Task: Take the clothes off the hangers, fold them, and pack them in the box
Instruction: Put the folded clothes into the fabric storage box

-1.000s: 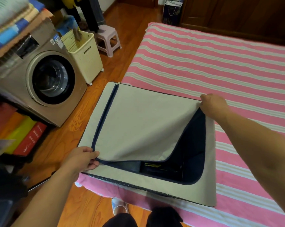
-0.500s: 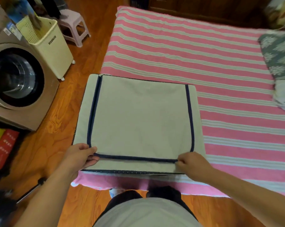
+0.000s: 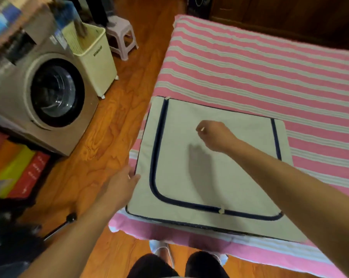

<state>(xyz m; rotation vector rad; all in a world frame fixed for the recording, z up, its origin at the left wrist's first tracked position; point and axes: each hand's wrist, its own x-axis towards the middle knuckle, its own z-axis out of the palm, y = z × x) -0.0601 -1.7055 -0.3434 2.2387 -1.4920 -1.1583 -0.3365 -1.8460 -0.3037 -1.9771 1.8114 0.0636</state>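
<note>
Box: the beige fabric storage box [image 3: 219,167] lies flat on the near left corner of the bed [image 3: 250,63], centre of the frame, its lid down.
Zipper: a dark blue zipper track [image 3: 159,141] runs down the left side of the lid, curves along the near edge and climbs the right side; a pale zipper pull [image 3: 222,210] sits on the near edge, a little right of the middle.
Right hand: the right hand [image 3: 215,135] hovers above the middle of the lid, fingers curled in, the thumb and forefinger pinching something small and pale; what it is, I cannot tell. Its shadow falls on the lid just below.
Left hand: the left hand [image 3: 121,185] reaches in from the lower left, fingers straight and close together, their tips touching the box's left edge near its front corner.
Bed: pink sheet with pale stripes, filling the right and upper right of the frame.
Floor: orange wooden boards [image 3: 109,137] left of the bed.
Washer: a front-loading washing machine [image 3: 39,93] at the left, round door facing us.
Basket: a cream laundry basket [image 3: 95,61] just right of the washer, upper left.
Stool: a pale plastic stool [image 3: 122,35] behind the basket, at the top of the frame.
Clothes: none visible on hangers or on the lid in this view.
</note>
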